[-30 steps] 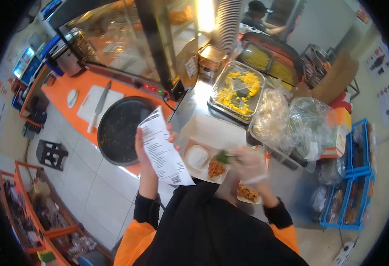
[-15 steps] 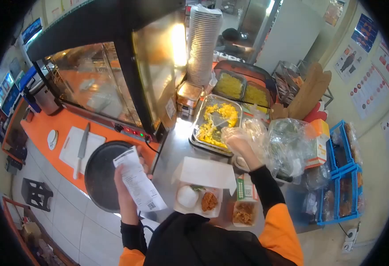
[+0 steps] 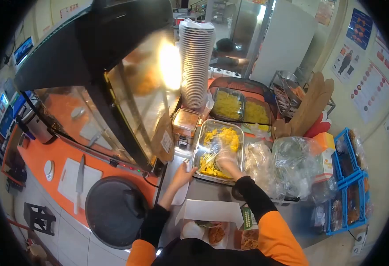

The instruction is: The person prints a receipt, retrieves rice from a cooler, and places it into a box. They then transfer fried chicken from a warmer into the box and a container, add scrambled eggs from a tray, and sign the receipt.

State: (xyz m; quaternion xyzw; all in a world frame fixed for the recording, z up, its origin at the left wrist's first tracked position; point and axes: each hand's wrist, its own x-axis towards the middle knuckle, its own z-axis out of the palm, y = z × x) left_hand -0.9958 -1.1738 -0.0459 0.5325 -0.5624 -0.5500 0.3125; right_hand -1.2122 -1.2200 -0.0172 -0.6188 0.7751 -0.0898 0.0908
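1. I see my right hand [image 3: 225, 158], inside a clear plastic glove, reaching forward over the metal tray [image 3: 202, 150] of yellow food [image 3: 224, 136]. The arm runs straight out from the orange-and-black sleeve, wrist low, palm down.
2. Its fingers curl down into the food at the near end of the tray. Through the crinkled glove I cannot tell whether they have closed on any of it.
3. My left hand [image 3: 182, 175] stretches forward just left of the tray, arm angled in from the lower left.
4. Its fingers lie loosely spread on a white slip [image 3: 180, 193] that rests flat on the desk [image 3: 205, 191]. They press on it, with no clenched grasp that I can make out.
5. The tray sits on the desk in front of me, between a small lidded tub [image 3: 185, 122] on its left and clear bags [image 3: 287, 166] on its right.
6. Near my chest an open white box [image 3: 210, 212] holds a rice mound [image 3: 191, 229], a fried piece [image 3: 215, 234] and some greens.
7. A second fried portion [image 3: 249, 241] lies just right of that box.
8. A tall stack of plates [image 3: 196, 62] stands behind the tub, beside the glass warmer [image 3: 128, 97].
9. On the orange counter at left lie a black round pan [image 3: 112, 210], and a knife [image 3: 79, 181] on a white board [image 3: 78, 182].
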